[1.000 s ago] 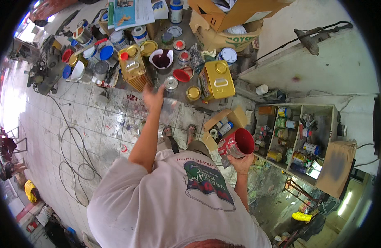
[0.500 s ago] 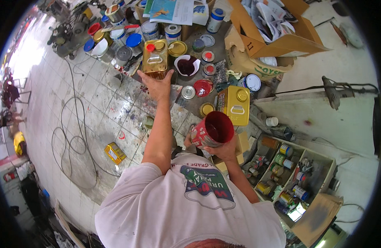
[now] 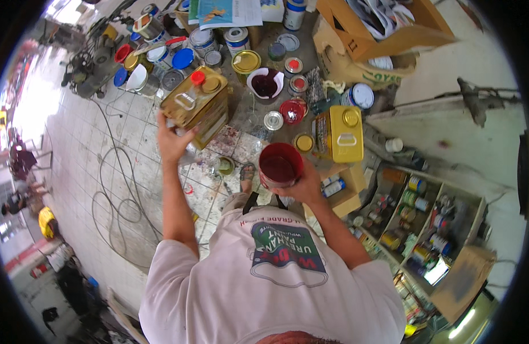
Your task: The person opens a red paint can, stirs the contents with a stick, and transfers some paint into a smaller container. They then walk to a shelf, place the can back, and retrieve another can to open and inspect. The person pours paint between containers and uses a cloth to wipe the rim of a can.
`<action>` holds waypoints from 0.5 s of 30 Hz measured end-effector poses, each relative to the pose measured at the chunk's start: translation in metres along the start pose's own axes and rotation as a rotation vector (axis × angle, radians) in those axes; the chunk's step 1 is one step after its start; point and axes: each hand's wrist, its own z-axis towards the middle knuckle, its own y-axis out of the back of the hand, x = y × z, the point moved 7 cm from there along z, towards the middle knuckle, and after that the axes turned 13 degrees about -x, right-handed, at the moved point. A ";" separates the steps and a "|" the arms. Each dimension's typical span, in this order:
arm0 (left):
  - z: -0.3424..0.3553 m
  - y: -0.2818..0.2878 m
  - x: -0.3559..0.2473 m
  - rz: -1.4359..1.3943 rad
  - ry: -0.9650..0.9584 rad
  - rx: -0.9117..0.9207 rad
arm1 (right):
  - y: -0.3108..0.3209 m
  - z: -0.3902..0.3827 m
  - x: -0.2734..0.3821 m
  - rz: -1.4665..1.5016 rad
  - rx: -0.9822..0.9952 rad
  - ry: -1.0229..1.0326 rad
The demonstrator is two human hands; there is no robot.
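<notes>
My left hand (image 3: 174, 140) grips the near left side of a rectangular metal can (image 3: 210, 112) with a red cap, its thumb and fingers spread around the body. The can is tilted and stained gold-brown. In my right hand (image 3: 304, 184) is a red-coated paint cup (image 3: 281, 165), held in front of my waist; dark red liquid shows inside it. A white-rimmed bowl (image 3: 265, 85) of dark red paint stands beyond, with a red paint lid (image 3: 293, 112) and a round silver lid (image 3: 273, 120) nearer me.
A yellow rectangular can (image 3: 346, 135) stands to the right of the cup. Paint tins (image 3: 184, 58) crowd the far side. A cardboard box (image 3: 385, 28) sits far right, a compartmented crate (image 3: 425, 223) of cans near right. A cable (image 3: 112, 166) loops across the tiled floor (image 3: 84, 149).
The metal can has swung left and toward me in my left hand and now tilts. My right hand has brought the red cup slightly left. The view has shifted a little.
</notes>
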 end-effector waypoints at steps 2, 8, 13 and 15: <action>0.007 0.041 -0.023 -0.037 -0.043 0.120 | -0.019 0.005 0.001 -0.065 0.007 0.024; 0.026 0.110 -0.117 0.341 -0.071 0.563 | -0.092 0.031 -0.009 -0.265 -0.002 0.235; 0.022 0.115 -0.150 0.587 -0.160 0.807 | -0.137 0.045 0.009 -0.274 0.068 0.341; 0.023 0.115 -0.146 0.622 -0.130 0.860 | -0.155 0.046 0.014 -0.302 0.103 0.328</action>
